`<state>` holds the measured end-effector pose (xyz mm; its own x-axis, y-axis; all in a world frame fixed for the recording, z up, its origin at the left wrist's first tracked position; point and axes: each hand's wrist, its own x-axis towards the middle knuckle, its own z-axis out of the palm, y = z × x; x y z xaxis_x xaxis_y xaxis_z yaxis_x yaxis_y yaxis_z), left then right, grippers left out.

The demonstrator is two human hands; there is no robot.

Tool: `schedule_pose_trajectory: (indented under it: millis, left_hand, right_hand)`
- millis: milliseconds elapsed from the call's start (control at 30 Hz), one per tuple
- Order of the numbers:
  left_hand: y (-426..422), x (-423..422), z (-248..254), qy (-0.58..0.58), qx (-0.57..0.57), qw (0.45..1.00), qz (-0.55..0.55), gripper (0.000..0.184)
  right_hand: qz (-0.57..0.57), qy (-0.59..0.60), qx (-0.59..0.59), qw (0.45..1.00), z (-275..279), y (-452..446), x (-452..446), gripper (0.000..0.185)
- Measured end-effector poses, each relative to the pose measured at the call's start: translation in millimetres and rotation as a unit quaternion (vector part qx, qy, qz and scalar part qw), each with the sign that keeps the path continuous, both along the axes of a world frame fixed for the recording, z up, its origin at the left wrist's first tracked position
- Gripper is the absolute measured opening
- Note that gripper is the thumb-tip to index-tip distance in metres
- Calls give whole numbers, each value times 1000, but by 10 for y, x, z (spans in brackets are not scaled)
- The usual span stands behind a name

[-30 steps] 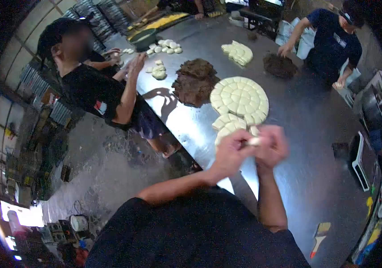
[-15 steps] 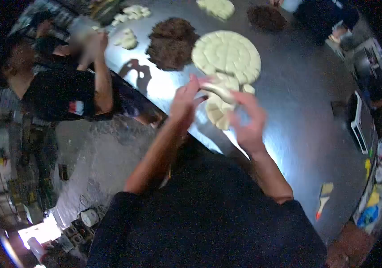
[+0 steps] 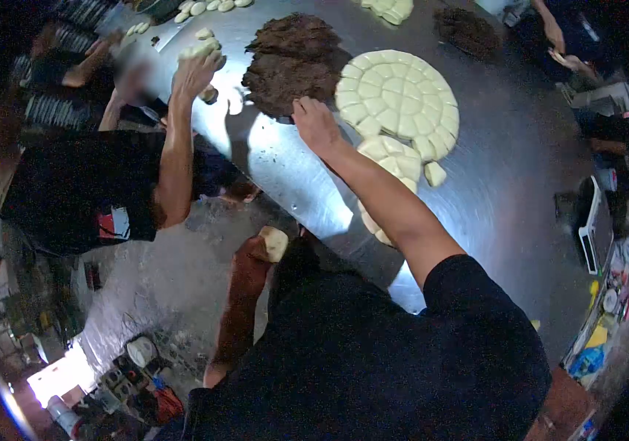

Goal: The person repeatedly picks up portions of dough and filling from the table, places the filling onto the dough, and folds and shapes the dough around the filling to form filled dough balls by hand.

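My left hand (image 3: pixel 252 248) is low beside the table edge, closed on a flattened piece of pale dough (image 3: pixel 275 244). My right arm stretches across the table, and my right hand (image 3: pixel 317 125) is at the near edge of a large mound of dark brown filling (image 3: pixel 288 62). Its fingers are curled and pressed into that edge, the fingertips partly hidden. To the right lies a big round of pale dough (image 3: pixel 399 92), scored into many pieces. A smaller cut portion of dough (image 3: pixel 391 156) adjoins it, partly covered by my forearm, with one loose dough piece (image 3: pixel 435 174) alongside.
At left a co-worker in a dark shirt (image 3: pixel 94 184) has a hand (image 3: pixel 198 73) over dough pieces. Another person (image 3: pixel 560 37) stands at the far right. A second brown mound (image 3: pixel 467 33) and more dough (image 3: pixel 389 9) lie farther back. A white-framed device (image 3: pixel 594 228) sits at the right edge.
My hands have parted: the left has dropped with the dough to the table edge, and the right has reached to the brown filling. The co-worker's hand has moved down onto dough pieces.
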<state>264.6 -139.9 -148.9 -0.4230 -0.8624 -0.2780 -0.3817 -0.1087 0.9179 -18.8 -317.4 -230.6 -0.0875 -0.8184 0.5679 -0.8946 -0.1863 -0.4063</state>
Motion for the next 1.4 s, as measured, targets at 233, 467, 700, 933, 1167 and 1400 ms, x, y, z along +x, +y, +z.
schedule_pose_trajectory:
  millis: [233, 467, 700, 933, 1167, 1400]
  left_hand:
    - [-219, -256, 88, -35, -7, 997, 66, 27]
    - [-830, -1017, 321, 228, 156, 943, 186, 34]
    - [-456, -1659, 1138, 327, 247, 892, 190, 31]
    - [38, -2045, 1317, 294, 167, 941, -30, 26]
    - [367, -2323, 1641, 368, 176, 912, -45, 32]
    - [836, -2574, 1946, 340, 241, 903, -105, 37]
  right_hand:
    - [7, 84, 124, 989, 33, -89, -33, 19]
    - [69, -336, 135, 930, 948, 673, -238, 32]
    - [75, 17, -76, 994, 1690, 1973, -134, 44]
    - [-3, -322, 105, 941, 2082, 2622, -668, 33]
    - [-29, -223, -135, 965, 2351, 3260, -484, 29]
    - [-120, -41, -217, 968, 2382, 3394, -794, 25]
